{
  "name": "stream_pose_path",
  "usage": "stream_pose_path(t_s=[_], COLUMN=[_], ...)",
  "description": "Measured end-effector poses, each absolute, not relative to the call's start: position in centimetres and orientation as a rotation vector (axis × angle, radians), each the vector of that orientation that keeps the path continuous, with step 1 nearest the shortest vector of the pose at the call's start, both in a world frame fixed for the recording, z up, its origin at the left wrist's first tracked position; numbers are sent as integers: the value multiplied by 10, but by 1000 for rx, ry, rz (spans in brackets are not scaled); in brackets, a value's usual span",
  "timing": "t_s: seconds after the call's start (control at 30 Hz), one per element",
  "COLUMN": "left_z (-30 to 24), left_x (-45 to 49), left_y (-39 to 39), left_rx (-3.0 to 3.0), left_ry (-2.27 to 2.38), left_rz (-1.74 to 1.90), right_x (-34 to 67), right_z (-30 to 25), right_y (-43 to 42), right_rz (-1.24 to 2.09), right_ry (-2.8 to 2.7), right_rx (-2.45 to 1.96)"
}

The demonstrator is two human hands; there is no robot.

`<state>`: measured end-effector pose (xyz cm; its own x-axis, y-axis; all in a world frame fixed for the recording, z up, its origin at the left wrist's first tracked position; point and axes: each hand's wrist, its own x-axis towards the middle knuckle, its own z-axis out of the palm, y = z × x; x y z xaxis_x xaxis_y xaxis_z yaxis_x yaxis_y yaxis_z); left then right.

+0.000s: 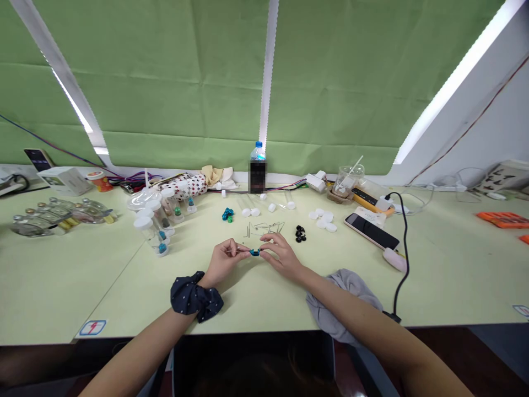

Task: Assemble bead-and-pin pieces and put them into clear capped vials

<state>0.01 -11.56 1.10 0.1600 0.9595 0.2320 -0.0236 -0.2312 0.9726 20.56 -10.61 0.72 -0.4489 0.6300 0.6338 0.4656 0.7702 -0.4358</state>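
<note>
Between my two hands, just above the table, is a small blue-and-black part (255, 252), too small to identify. My left hand (222, 261) pinches its left end with thumb and fingertips; a thin metal piece seems to show among those fingers. At the right end, the thumb and fingers of my right hand (285, 259) close on the same part. Beyond the hands lie several thin metal pins and bent wires (264, 227). A cluster of blue and green pieces (227, 214) is at the back left, and small black pieces (300, 234) lie to the right.
Clear tubes with white caps (143, 223) stand at the left, some holding coloured pieces. White round caps (323, 218) lie at the right, near a phone (371, 231) and black cable (405, 242). A bottle (258, 151) stands behind; grey cloth (345, 300) lies under my right forearm.
</note>
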Motion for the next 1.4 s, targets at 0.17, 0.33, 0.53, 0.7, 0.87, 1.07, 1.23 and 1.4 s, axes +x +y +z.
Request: stream_pose_path(t_s=[0.17,0.33,0.53,0.7,0.87,1.07,1.23,1.4], left_z=[12,12,11,12,12,12,13,12], left_x=[0,0,0,0,-1,0,0,0], left_y=[-116,-116,-117,-117,-116,-117,-117,-117], left_rx=[1439,1433,1449,1441,1437,1441,1437,1433], left_ry=[968,961,960,977,974,945,933,939], left_rz=[1264,1259,1263,1264,1266,1270,1268,1261], right_x=[206,207,207,207,207,208,207,206], right_z=[11,11,8,8,11,11,8,7], right_y=[-108,-108,-106,-107,-108,-108,-107,-106], right_rz=[255,262,257,232,262,277,264,249], right_ry=[-2117,-2126,-2124,-2124,-2121,-2123,-2120,-2116], right_rx=[-809,-787,-802,-810,-781,-777,-790,-797])
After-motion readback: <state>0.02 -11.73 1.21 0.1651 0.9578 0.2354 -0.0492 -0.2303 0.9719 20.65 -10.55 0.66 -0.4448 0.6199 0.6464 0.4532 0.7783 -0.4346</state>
